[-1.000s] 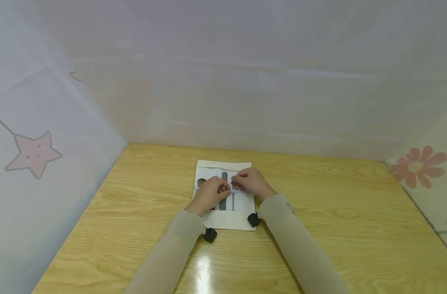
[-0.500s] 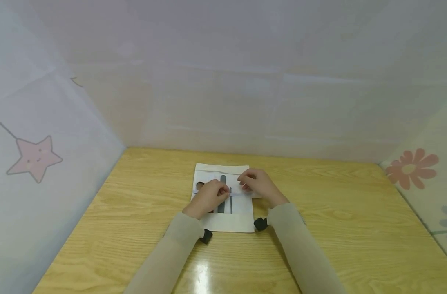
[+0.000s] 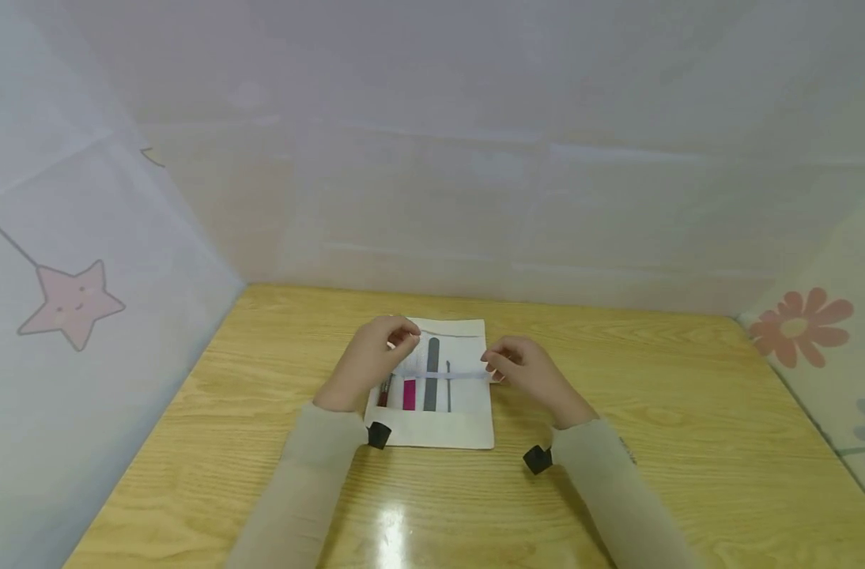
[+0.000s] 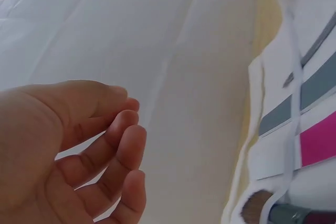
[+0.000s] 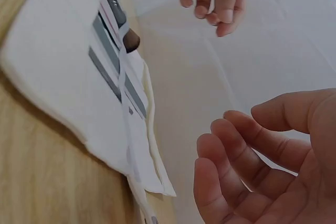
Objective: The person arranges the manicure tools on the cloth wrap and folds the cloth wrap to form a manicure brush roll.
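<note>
A cream fabric case [image 3: 440,431] lies opened flat on the table, with tools tucked into it. A grey nail file [image 3: 432,367], a thin metal tool [image 3: 448,395], a flat pink piece [image 3: 409,394] and a brush [image 4: 256,206] with brown bristles lie side by side. Across them runs a narrow white band [image 4: 295,93]. My left hand [image 3: 374,353] hovers over the case's upper left part, fingers loosely bent around nothing. By the right edge, near the band's end, is my right hand [image 3: 530,373]; its thumb and fingers stand apart, also holding nothing.
The wooden table [image 3: 674,411] spreads out on both sides of the case. Behind it hangs a pale sheet [image 3: 432,174], with printed side sheets showing a pink star [image 3: 71,304] and a red flower [image 3: 801,326]. A black wrist piece [image 3: 538,460] sits at the right cuff.
Both hands were close together over the thin tool and band. The right hand withdrew rightward first; then the left moved up and left, uncovering the pink piece and the brush handle.
</note>
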Tool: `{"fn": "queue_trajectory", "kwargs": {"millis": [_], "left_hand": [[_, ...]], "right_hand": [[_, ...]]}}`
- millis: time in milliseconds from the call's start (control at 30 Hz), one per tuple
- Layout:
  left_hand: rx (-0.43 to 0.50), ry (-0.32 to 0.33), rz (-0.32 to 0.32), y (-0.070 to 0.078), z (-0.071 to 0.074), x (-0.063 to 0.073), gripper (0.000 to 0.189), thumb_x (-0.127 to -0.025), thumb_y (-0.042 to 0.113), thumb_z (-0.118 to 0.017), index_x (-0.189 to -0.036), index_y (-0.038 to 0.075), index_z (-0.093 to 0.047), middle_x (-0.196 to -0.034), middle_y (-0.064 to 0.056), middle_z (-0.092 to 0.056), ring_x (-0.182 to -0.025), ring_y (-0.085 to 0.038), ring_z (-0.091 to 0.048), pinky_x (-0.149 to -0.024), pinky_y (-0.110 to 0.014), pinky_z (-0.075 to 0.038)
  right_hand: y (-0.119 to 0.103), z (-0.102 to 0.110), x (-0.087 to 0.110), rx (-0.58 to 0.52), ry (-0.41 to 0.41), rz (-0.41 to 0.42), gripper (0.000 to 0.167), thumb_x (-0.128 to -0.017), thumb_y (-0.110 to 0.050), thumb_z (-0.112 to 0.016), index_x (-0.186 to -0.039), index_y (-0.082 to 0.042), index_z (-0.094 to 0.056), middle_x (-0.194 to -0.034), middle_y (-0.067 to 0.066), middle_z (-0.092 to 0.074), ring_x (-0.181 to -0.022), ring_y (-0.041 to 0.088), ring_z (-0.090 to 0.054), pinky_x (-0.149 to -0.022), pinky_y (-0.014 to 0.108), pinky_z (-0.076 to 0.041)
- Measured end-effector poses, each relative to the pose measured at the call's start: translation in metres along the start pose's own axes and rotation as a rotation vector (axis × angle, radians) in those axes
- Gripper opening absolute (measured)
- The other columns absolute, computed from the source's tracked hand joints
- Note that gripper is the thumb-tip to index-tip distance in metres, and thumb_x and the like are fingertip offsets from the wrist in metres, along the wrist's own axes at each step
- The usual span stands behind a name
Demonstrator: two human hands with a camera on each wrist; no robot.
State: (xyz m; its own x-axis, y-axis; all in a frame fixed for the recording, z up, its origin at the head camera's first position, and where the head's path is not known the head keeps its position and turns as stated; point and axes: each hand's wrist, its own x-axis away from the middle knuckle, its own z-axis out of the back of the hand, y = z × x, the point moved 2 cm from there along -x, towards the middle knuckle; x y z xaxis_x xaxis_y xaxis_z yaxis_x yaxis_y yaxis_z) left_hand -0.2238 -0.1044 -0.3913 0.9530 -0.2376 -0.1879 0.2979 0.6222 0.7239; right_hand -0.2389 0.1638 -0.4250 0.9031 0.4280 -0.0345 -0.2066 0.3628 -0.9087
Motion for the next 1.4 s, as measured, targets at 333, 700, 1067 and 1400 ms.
{"fn": "queue_trajectory", "kwargs": {"millis": [333, 700, 1067, 1400], "left_hand": [[0.002, 0.086, 0.033, -0.019, 0.025, -0.003, 0.021, -0.104, 0.021, -0.059, -0.119, 0.009, -0.068, -0.106, -0.006, -0.067, -0.098, -0.023, -0.063, -0.09, -0.042, -0.053], [-0.216, -0.098, 0.105, -0.046, 0.022, -0.019, 0.028, -0.103, 0.019, -0.059, -0.125, 0.002, -0.062, -0.12, -0.015, -0.061, -0.11, -0.032, -0.059, -0.096, -0.048, -0.05], [-0.095, -0.158, 0.249, -0.089, 0.018, -0.04, 0.048, -0.105, 0.02, -0.052, -0.147, -0.003, -0.045, -0.146, -0.027, -0.048, -0.134, -0.044, -0.047, -0.109, -0.056, -0.041], [0.034, -0.137, 0.302, -0.095, 0.022, -0.049, 0.042, -0.107, 0.019, -0.048, -0.142, -0.005, -0.049, -0.144, -0.025, -0.05, -0.135, -0.041, -0.046, -0.11, -0.052, -0.04]], "right_hand": [[0.009, -0.002, 0.032, -0.105, -0.117, -0.068, 0.027, -0.104, -0.011, -0.055, -0.119, 0.011, -0.061, -0.102, 0.025, -0.068, -0.086, 0.034, -0.067, -0.076, 0.044, -0.06], [0.028, -0.013, 0.069, -0.189, -0.28, -0.335, 0.018, -0.098, -0.009, -0.064, -0.098, 0.009, -0.069, -0.08, 0.013, -0.072, -0.066, 0.017, -0.069, -0.062, 0.033, -0.06], [0.02, -0.029, 0.069, -0.098, -0.226, -0.391, 0.023, -0.092, -0.017, -0.076, -0.08, 0.002, -0.071, -0.068, 0.01, -0.07, -0.056, 0.014, -0.067, -0.055, 0.029, -0.058], [0.022, -0.044, 0.063, -0.29, -0.236, -0.439, 0.018, -0.093, -0.013, -0.072, -0.091, 0.005, -0.069, -0.078, 0.015, -0.073, -0.063, 0.016, -0.07, -0.063, 0.033, -0.061]]}}
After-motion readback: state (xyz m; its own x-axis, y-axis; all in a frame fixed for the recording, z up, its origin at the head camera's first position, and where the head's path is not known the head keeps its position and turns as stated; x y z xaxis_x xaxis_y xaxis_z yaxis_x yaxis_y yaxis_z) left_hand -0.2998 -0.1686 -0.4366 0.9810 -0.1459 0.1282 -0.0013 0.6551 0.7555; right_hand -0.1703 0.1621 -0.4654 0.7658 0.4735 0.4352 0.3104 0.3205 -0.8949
